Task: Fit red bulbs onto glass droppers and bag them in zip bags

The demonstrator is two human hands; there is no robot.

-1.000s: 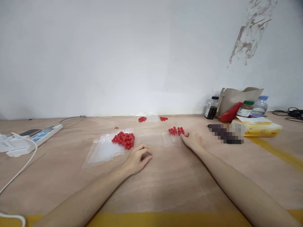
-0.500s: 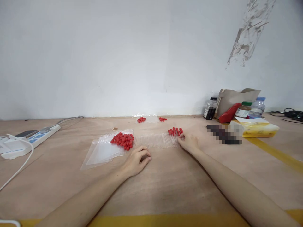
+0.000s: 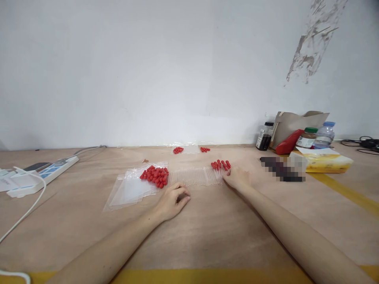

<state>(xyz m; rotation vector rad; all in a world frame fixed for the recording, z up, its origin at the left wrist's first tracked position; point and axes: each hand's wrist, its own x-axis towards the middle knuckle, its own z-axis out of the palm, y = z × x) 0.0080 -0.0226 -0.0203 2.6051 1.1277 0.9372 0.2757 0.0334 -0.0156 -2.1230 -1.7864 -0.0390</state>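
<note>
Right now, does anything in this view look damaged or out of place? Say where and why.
Yes: a ragged patch at upper right, like peeled paint, mars the otherwise plain wall. A dark item right of the right hand is pixelated beyond recognition.

There are three loose red bulb piles, one power strip and uncountably many clear tubes.

plain indoor workspace, home or workshop unclear, wood-grain tabletop against white wall, peeling patch upper right, power strip at left, tissue pack at right
</note>
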